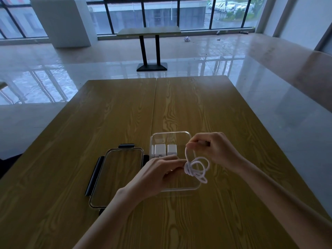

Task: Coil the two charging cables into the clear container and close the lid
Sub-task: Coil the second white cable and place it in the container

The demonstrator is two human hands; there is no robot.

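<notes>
A clear container (pixel 169 134) stands open on the wooden table, with two white charger blocks (pixel 165 150) upright inside near its far end. Its clear lid (pixel 118 175) with black clips lies flat just to the left. Over the container's right side I hold a white charging cable (pixel 196 168) wound into small loops. My left hand (pixel 159 174) pinches the bundle at its left edge. My right hand (pixel 213 150) is higher and pinches the cable's free end, which runs down into the loops. A second cable is not visible.
The wooden table (pixel 179 101) is two tops joined by a seam down the middle. Beyond it, on the glossy floor, stands a small table (pixel 149 31) on a black pedestal in front of large windows.
</notes>
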